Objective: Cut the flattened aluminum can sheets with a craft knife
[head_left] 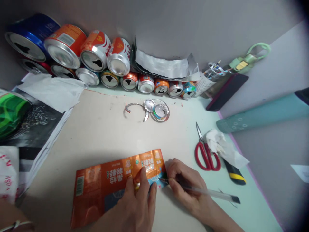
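An orange printed sheet cut from a drink can [96, 180] lies on the pale board in front of me. My left hand [135, 203] rests on it with fingers spread, pressing it against the surface; the palm and wrist cover its lower middle. At the sheet's right edge, my right hand [185, 187] is closed around a pen [212, 192]. The pen has a clear barrel and a dark end cap pointing right. Its tip touches or hovers just over the blue part of the print; I cannot tell which.
Behind the sheet lie cut can ends and metal rings [160, 111]. Stacked cans [118, 59] line the wall, with bent metal sheets [164, 66] on top. To the right are red-handled scissors [205, 154], crumpled tissue [223, 146], a black-yellow handle [235, 174] and a teal bottle [260, 114].
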Motion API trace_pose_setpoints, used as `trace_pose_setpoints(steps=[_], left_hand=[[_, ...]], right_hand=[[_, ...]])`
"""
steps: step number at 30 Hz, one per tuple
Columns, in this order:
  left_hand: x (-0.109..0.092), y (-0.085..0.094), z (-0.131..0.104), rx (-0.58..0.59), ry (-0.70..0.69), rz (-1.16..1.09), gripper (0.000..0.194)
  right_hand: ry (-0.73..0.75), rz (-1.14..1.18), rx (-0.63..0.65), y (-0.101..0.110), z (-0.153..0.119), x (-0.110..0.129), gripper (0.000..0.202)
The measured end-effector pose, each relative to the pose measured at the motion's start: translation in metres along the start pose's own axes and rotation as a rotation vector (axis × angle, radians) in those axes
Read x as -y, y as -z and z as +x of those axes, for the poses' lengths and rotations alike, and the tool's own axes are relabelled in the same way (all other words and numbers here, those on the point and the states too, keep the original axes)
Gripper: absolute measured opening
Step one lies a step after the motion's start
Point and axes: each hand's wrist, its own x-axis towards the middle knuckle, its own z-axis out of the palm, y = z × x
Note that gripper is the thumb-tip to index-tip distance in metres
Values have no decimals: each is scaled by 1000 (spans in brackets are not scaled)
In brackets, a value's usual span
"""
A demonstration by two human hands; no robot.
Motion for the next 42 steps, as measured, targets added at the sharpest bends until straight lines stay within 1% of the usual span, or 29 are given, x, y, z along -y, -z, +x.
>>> trace_pose_setpoints(steps=[3, 5, 9, 12, 20, 23, 27, 30, 41, 42], left_hand=[[6, 0, 0, -8, -94, -52, 59], [10, 2, 1, 4, -103, -59, 59], [14, 6, 5, -21, -80, -55, 58], [15, 8, 7, -19, -78, -67, 59], [13, 4, 4, -6, -87, -88, 60], [11, 2, 3, 10, -75, -111, 61], [12, 3, 4, -28, -73, -107, 56], [13, 4, 6, -31, -86, -93, 55], [10, 4, 5, -39, -74, -114, 57], [9, 4, 5, -29, -52, -107, 57]], right_hand=[[10, 6, -17, -1, 0, -1, 19], [15, 3, -25, -2, 0, -2, 18], [14, -9, -23, -3, 1, -3, 18], [21, -27, -21, -3, 2, -3, 18], [24, -30, 0, -1, 1, -1, 19], [0, 24, -27, -2, 1, -3, 20], [-12, 62, -98, -4, 2, -8, 20], [-17, 75, -111, -5, 1, -11, 18], [-12, -51, -103, -7, 0, -10, 16], [-17, -55, -101, -7, 0, -9, 16]])
